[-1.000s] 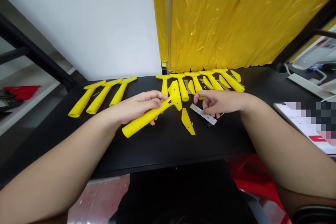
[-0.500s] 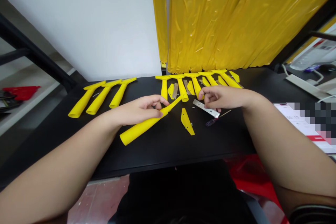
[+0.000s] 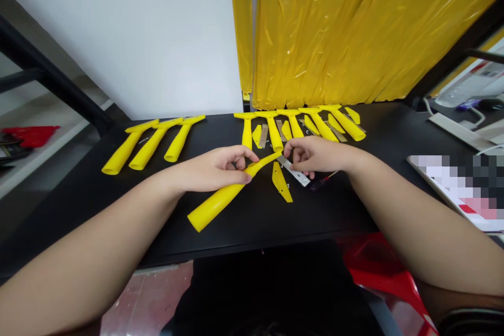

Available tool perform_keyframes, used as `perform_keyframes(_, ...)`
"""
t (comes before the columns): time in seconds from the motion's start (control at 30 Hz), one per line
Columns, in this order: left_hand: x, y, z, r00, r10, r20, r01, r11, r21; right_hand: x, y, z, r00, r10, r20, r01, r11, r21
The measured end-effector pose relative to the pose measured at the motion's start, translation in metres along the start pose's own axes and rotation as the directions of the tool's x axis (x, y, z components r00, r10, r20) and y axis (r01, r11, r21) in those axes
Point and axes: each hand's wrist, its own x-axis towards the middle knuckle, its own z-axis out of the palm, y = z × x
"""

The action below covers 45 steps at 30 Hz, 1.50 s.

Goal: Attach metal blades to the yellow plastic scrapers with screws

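In the head view my left hand (image 3: 222, 168) is closed on a yellow plastic scraper handle (image 3: 214, 206). Its round hollow end points toward me and its flat end toward my right hand. My right hand (image 3: 318, 155) grips a thin metal blade (image 3: 298, 175) with curled fingers, close beside the handle's flat end; whether they touch I cannot tell. Below, a yellow cover plate (image 3: 281, 185) with holes lies on the black table, a tiny screw at its side. A small screwdriver (image 3: 321, 184) rests just right of the blade.
Several yellow scraper handles (image 3: 271, 134) stand in a row at the back, with cover plates (image 3: 256, 136) and blades (image 3: 264, 136) between them. Three more handles (image 3: 147, 152) lie at the left. A tablet-like device (image 3: 444, 189) is at the right edge of the black table (image 3: 252, 226).
My right hand has moved left with the metal blade, up to the handle's flat end. The handle in my left hand has shifted slightly right and toward me.
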Motion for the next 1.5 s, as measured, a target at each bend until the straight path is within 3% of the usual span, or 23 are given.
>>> perform_keyframes(0.33,0.000,-0.003,0.004,1.000,0.023,0.007,-0.023,0.999,0.034,-0.002,-0.014,0.020,0.998,-0.029,0.048,0.030,0.999,-0.030)
perform_keyframes(0.57,-0.006,0.006,0.011,0.998,0.053,-0.015,-0.048,0.967,0.249,-0.003,-0.021,0.028,0.997,-0.042,0.058,0.048,0.993,-0.108)
perform_keyframes(0.67,-0.012,0.015,0.014,0.994,0.068,-0.080,-0.033,0.923,0.384,-0.003,-0.023,0.029,0.997,-0.036,0.068,0.045,0.990,-0.135)
perform_keyframes(0.83,-0.020,0.021,0.010,0.934,0.104,-0.340,0.126,0.797,0.590,-0.004,-0.024,0.032,0.997,-0.048,0.063,0.056,0.989,-0.135)
perform_keyframes(0.97,-0.012,0.012,-0.003,0.865,0.032,-0.500,0.336,0.703,0.627,-0.008,-0.027,0.030,0.995,-0.079,0.060,0.089,0.981,-0.174)
perform_keyframes(1.1,0.002,-0.005,-0.015,0.822,-0.052,-0.566,0.453,0.662,0.597,-0.017,-0.029,0.026,0.985,-0.171,0.035,0.174,0.938,-0.299)
perform_keyframes(1.37,0.024,-0.029,-0.030,0.785,-0.067,-0.616,0.523,0.605,0.601,-0.030,-0.035,0.028,0.969,-0.231,0.088,0.247,0.897,-0.367)
perform_keyframes(1.5,0.042,-0.035,-0.040,0.789,-0.041,-0.613,0.515,0.588,0.624,-0.030,-0.038,0.033,0.965,-0.242,0.101,0.263,0.887,-0.379)
